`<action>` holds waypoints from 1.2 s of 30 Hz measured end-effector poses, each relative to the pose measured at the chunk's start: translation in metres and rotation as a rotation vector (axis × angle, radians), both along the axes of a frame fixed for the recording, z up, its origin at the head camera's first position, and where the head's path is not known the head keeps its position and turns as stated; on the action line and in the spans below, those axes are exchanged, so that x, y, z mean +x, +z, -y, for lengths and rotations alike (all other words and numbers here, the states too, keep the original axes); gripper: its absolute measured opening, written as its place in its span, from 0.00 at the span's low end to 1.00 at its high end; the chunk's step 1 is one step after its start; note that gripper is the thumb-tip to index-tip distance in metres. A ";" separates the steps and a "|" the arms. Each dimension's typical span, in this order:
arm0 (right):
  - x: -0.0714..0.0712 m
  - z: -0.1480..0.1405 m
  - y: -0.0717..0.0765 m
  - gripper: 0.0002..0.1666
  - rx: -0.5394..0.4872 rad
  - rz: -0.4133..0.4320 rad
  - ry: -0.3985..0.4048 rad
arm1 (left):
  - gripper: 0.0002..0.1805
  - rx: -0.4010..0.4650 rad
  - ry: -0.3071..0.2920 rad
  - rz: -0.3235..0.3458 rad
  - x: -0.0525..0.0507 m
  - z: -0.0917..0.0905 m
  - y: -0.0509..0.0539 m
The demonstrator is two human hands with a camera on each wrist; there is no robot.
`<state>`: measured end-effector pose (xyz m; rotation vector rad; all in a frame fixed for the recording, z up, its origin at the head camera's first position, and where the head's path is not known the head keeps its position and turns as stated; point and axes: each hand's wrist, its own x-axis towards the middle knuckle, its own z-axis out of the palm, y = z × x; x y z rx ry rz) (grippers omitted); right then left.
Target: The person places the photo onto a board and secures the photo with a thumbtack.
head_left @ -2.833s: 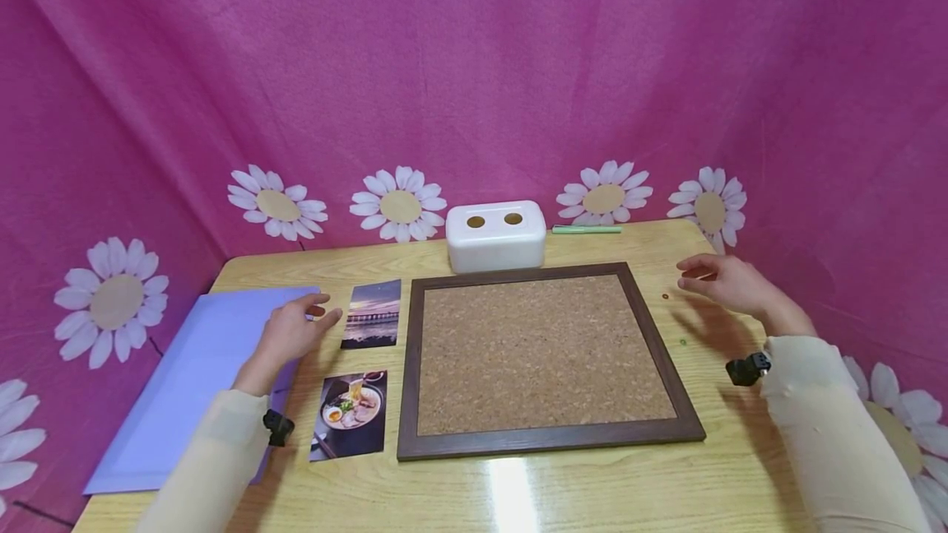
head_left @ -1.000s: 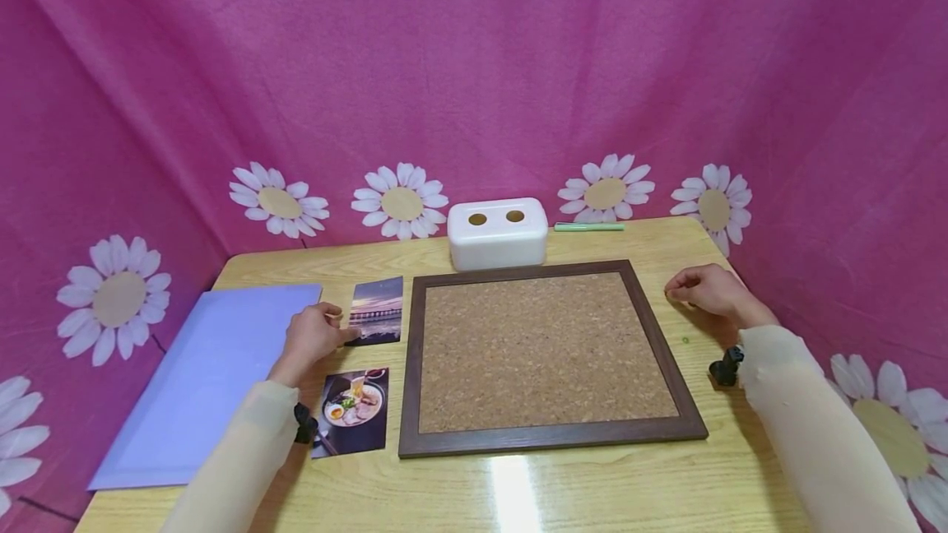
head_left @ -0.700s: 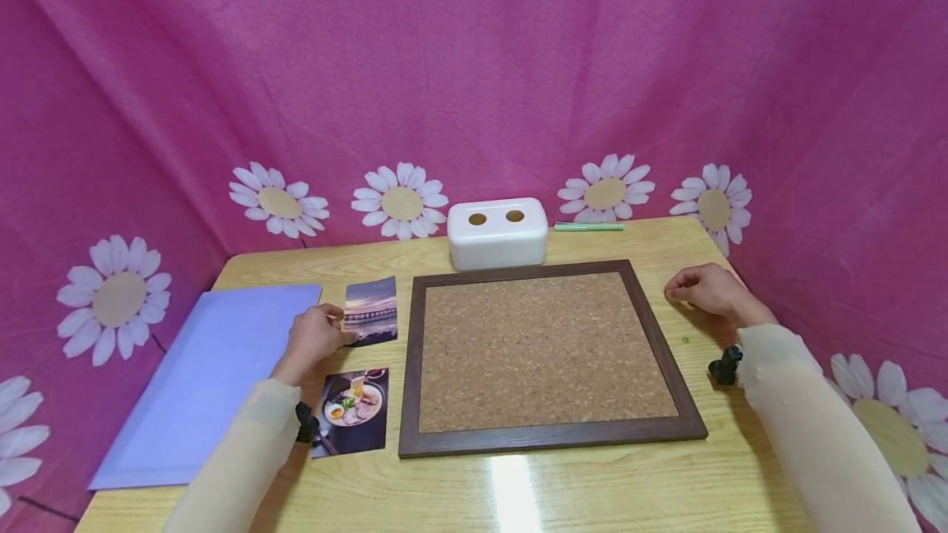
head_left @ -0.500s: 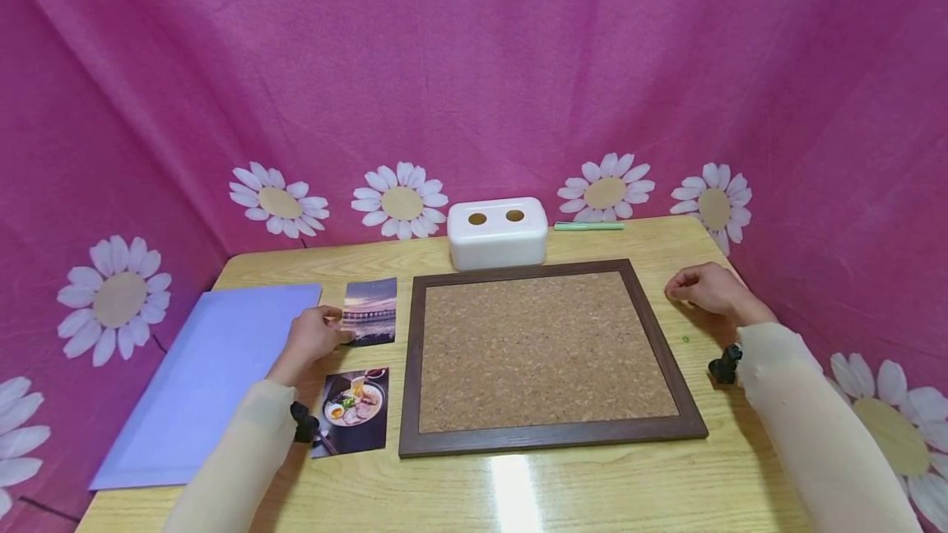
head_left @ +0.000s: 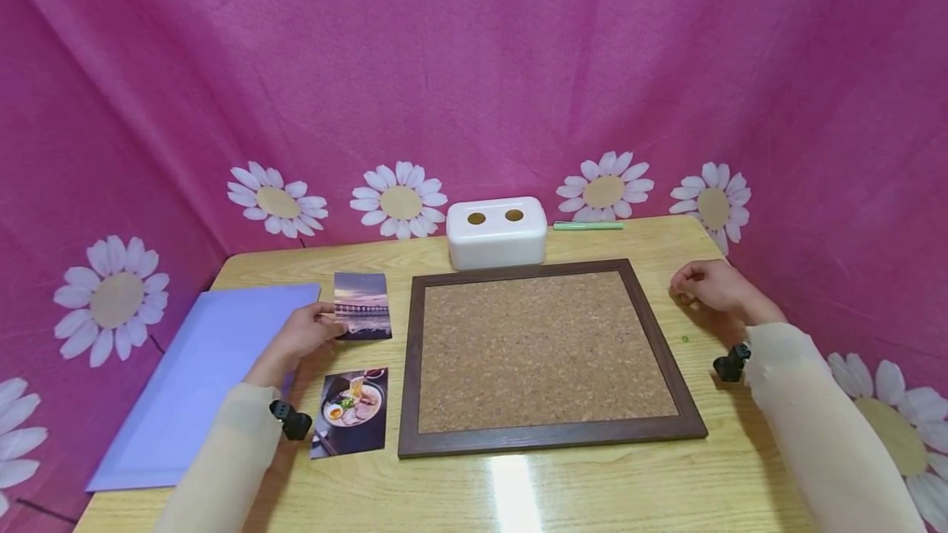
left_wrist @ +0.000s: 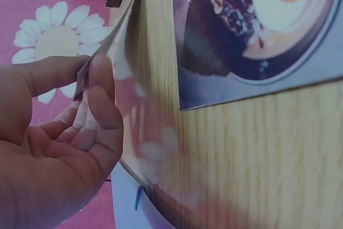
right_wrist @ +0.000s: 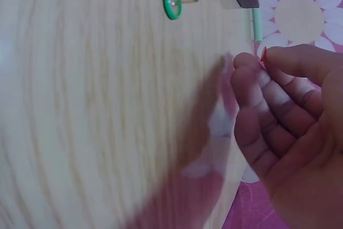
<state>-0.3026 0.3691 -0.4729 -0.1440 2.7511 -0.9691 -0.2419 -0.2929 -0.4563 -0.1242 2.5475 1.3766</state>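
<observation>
At the left of the head view, my left hand (head_left: 305,331) pinches the lower left edge of a photo of a pier at sunset (head_left: 363,303). The left wrist view shows that photo edge-on between thumb and fingers, raised off the table. A second photo, of a ramen bowl (head_left: 354,410), lies flat just below. Past the right side of the brown-framed cork board (head_left: 541,352), my right hand (head_left: 714,285) holds a small red thumbtack (right_wrist: 263,54) between thumb and index finger. On the table near it lies a green thumbtack (right_wrist: 171,4), its pin showing.
A lavender folder (head_left: 200,377) lies flat at the left, partly under the left forearm. Behind the board stands a white box with two round holes (head_left: 496,249), with a green pen (head_left: 588,226) to its right. Pink flowered cloth (head_left: 474,72) surrounds the table's back and sides.
My left hand has taken hold of the pier photo, shifted it left and lifted it. The red thumbtack, earlier on the table, is now in my right hand, which has moved slightly right.
</observation>
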 end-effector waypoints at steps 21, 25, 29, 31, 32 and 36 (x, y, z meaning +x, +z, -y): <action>0.004 0.009 0.023 0.11 -0.049 -0.105 -0.017 | 0.36 0.150 -0.061 0.041 0.007 -0.003 0.011; 0.005 0.014 0.028 0.15 -0.073 -0.106 -0.017 | 0.37 0.131 -0.086 0.026 0.009 -0.008 0.016; 0.006 0.020 0.034 0.18 -0.101 -0.139 -0.003 | 0.38 0.161 -0.083 0.041 0.012 -0.015 0.020; 0.007 0.024 0.038 0.18 -0.130 -0.159 -0.001 | 0.37 0.174 -0.080 0.049 0.013 -0.018 0.021; 0.007 0.026 0.040 0.18 -0.137 -0.169 0.003 | 0.36 0.176 -0.082 0.050 0.013 -0.020 0.022; 0.008 0.034 0.047 0.17 -0.173 -0.183 0.013 | 0.33 0.183 -0.089 0.057 0.016 -0.028 0.023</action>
